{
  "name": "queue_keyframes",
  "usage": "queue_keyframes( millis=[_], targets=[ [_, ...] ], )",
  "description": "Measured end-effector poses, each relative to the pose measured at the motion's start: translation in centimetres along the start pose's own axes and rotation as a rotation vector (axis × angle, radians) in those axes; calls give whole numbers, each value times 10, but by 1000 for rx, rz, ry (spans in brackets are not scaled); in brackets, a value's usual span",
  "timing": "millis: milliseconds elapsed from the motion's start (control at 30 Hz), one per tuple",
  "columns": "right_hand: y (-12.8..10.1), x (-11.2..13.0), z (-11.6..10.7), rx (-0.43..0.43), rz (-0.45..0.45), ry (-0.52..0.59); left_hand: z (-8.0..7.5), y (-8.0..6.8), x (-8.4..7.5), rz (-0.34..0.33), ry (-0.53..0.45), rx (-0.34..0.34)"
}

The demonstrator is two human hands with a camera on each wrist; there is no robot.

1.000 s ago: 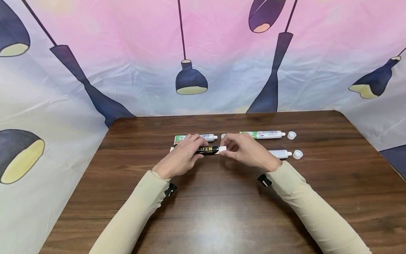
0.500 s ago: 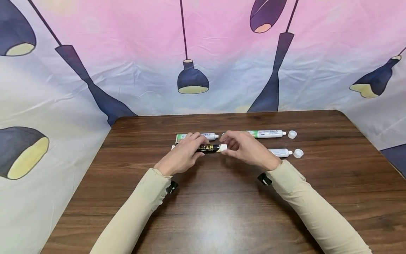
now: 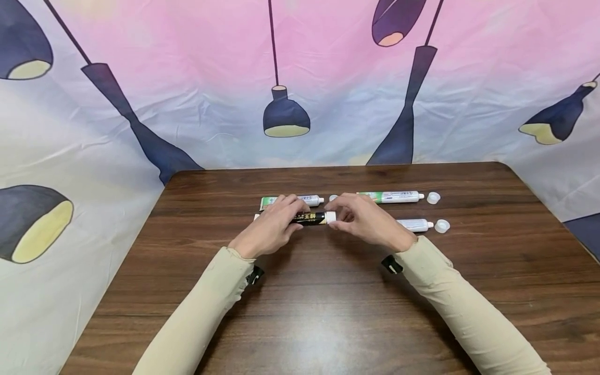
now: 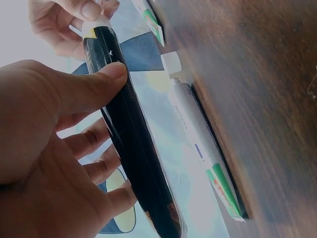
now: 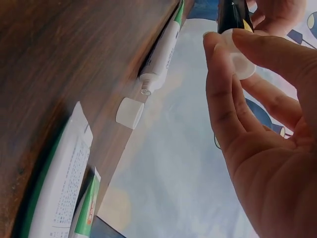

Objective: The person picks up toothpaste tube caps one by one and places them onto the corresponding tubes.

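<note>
Over the table's middle: both hands meet on one tube, lifted just above the wooden table (image 3: 328,312).
Left hand (image 3: 269,229): fingers and thumb curled round the body of the black toothpaste tube (image 3: 309,218); thumb lies along its side in the left wrist view.
Black toothpaste tube: held level, crimped end to the left, nozzle end to the right, between the two hands.
Behind the left hand: a green-and-white tube (image 3: 300,200) lies flat, uncapped, with a small white cap (image 3: 333,198) just beside its nozzle.
White cap (image 3: 330,217): sits at the black tube's nozzle end, pinched there.
Right hand (image 3: 367,224): thumb and fingertips pinch the white cap; the other fingers are loosely bent.
Far right, back: a longer green-and-white tube (image 3: 391,197), its loose cap (image 3: 433,197) near the nozzle.
Far right, front: a white tube (image 3: 414,225), partly hidden by the right hand, with a cap (image 3: 442,225) just beside it.
</note>
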State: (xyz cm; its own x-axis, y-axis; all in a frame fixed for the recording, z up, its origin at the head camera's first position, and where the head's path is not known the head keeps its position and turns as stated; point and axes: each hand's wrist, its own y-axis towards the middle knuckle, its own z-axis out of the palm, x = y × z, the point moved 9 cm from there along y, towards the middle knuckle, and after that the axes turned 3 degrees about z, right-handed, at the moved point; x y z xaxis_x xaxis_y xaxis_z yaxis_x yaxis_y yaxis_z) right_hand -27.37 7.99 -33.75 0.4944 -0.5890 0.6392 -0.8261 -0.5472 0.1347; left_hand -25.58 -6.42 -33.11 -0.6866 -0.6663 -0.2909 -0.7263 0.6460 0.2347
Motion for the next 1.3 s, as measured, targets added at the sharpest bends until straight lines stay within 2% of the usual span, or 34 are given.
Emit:
queue_keyframes(
  millis=[200, 533, 833, 1167, 1300],
  targets=[
    [0, -1, 0, 1, -6, 15, 1, 1, -1, -1, 7, 6],
    [-1, 0, 1, -20, -29, -60, 6, 1, 1, -27, 13, 39],
    [-2, -3, 4, 20, 11, 19, 5, 0, -2, -18, 19, 28],
    [-1, -1, 2, -2, 7, -8, 2, -2, -2, -27, 32, 29],
    [-1, 1, 1, -13, -20, -35, 2, -1, -2, -31, 32, 36]
  ],
)
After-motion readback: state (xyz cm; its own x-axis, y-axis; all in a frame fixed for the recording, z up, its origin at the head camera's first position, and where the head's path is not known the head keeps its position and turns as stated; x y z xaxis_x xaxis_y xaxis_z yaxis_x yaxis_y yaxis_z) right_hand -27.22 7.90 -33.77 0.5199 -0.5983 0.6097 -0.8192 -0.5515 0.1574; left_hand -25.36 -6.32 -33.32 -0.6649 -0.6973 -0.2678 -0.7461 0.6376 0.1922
